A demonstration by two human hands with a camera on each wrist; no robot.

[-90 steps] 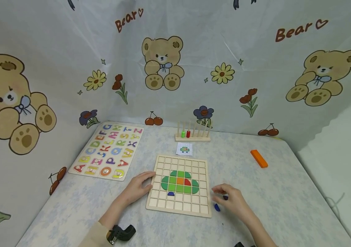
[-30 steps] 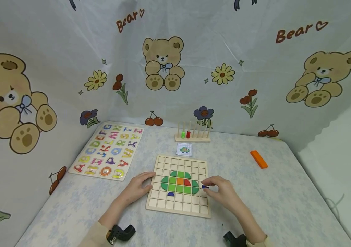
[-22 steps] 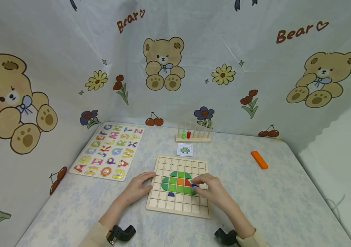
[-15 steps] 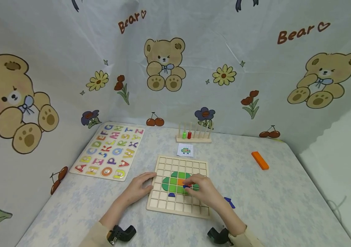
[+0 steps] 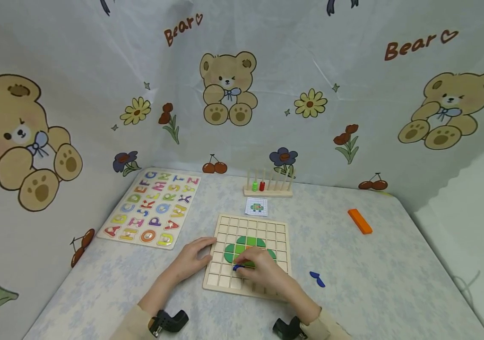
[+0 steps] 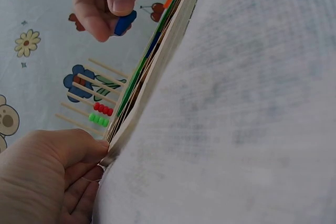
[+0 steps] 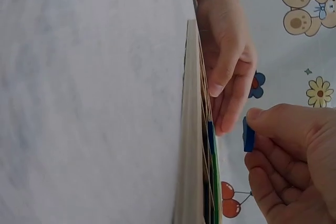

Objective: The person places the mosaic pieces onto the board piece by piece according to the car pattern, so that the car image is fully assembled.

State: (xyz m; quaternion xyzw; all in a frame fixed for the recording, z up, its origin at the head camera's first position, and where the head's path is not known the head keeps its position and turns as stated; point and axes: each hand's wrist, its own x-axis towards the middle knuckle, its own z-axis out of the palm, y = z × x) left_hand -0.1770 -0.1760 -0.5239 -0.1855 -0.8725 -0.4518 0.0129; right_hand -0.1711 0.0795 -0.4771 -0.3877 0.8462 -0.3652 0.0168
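A square wooden grid board lies on the table, with green tiles and a bit of orange showing in its cells. Between thumb and fingertips, my right hand pinches a small blue half-round piece. In both wrist views this piece is held just above the board. The hand covers the pattern's lower right part, including the red tile. My left hand rests thumb and fingers against the board's left edge. Two loose blue pieces lie on the table right of the board.
A pattern card lies behind the board, in front of a wooden peg rack with green and red beads. An alphabet board is at the left, and an orange block at the right. Bear-printed cloth hangs behind.
My right hand has picked up a blue piece beside the board and carried it left over the board's lower middle. The left hand has stayed at the left edge.
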